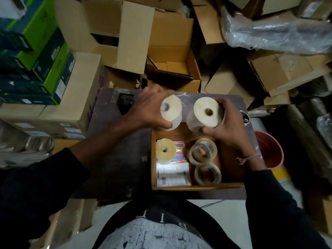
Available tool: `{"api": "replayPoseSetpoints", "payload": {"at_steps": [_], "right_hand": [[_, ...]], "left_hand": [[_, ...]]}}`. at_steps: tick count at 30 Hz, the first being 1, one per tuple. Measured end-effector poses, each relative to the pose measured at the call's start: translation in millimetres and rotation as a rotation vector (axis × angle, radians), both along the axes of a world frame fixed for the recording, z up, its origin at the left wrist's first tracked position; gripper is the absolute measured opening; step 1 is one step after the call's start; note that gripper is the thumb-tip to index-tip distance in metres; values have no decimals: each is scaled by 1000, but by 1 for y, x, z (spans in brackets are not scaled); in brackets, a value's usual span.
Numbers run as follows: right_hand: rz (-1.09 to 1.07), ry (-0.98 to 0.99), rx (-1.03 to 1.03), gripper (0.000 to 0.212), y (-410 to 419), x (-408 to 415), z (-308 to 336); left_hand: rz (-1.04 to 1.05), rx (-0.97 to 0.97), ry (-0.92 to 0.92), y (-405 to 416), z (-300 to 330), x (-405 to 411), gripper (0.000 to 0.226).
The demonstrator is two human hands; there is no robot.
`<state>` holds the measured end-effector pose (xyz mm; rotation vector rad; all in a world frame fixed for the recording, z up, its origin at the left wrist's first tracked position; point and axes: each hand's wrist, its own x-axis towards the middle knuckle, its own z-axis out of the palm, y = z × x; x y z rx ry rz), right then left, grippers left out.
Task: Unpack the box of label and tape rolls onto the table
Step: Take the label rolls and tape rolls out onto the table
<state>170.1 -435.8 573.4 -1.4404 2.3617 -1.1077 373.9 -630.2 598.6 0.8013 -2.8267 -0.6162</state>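
An open cardboard box (231, 186) sits on a dark table (115, 159). My left hand (147, 108) grips a white label roll (173, 110) above the box's far left corner. My right hand (228, 126) grips a second, larger label roll (206, 112) over the box's far side. Inside the box stand a third label roll (165, 150), two clear tape rolls (203, 151) (207, 174), a colourful packet (177, 150) and a printed white sheet (173, 174).
A black device (124, 103) lies on the table's far left. Open cardboard cartons (172, 69) crowd the floor beyond the table. Green and dark boxes (36, 51) are stacked at left. A red bucket (269, 150) stands right of the table.
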Motion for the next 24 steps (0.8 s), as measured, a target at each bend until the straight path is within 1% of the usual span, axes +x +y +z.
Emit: {"api": "replayPoseSetpoints", "payload": {"at_steps": [4, 8, 11, 14, 18, 21, 24], "right_hand": [[-29, -12, -9, 89, -32, -9, 4], [-103, -63, 55, 92, -86, -23, -15], [-120, -85, 168, 96, -122, -36, -42], [-118, -92, 298, 100, -150, -46, -77], [-94, -64, 457, 111, -173, -55, -127], [-81, -40, 585, 118, -185, -60, -151], [-35, -29, 620, 111, -195, -66, -159]], "left_hand": [[53, -19, 27, -24, 0, -9, 110], [128, -23, -34, -62, -23, -27, 113], [171, -26, -126, -84, -53, -44, 109], [170, -37, -222, -99, -92, -57, 106], [140, -51, -304, -107, -141, -71, 104], [135, -79, -364, -111, -166, -81, 100], [150, -62, -381, -115, -179, -85, 99]]}}
